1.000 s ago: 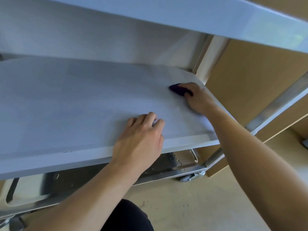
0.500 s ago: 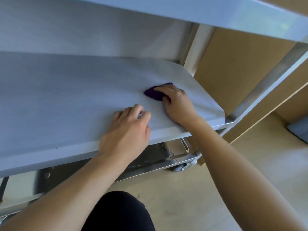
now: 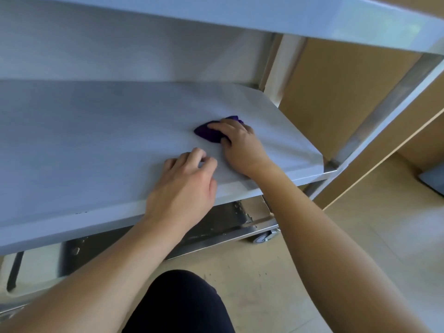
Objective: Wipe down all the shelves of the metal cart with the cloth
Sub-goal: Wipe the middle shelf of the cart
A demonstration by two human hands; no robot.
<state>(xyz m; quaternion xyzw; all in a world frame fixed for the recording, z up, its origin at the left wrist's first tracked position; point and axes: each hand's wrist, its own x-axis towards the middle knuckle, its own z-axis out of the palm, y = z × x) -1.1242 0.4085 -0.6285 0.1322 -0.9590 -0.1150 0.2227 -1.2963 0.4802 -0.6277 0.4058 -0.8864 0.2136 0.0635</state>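
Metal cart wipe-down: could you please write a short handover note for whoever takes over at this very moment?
Right hand: grips the small crumpled purple cloth and presses it on the brushed-metal middle shelf, towards its right end.
Left hand: holds nothing and rests on that shelf's front edge, fingers bent.
Done: the middle shelf is under way; no marks show which parts are wiped.
Left: finish this shelf. The metal top shelf and the lower shelf cannot be judged from here, so check both.

Head camera looks down, close over the middle shelf (image 3: 96, 145).
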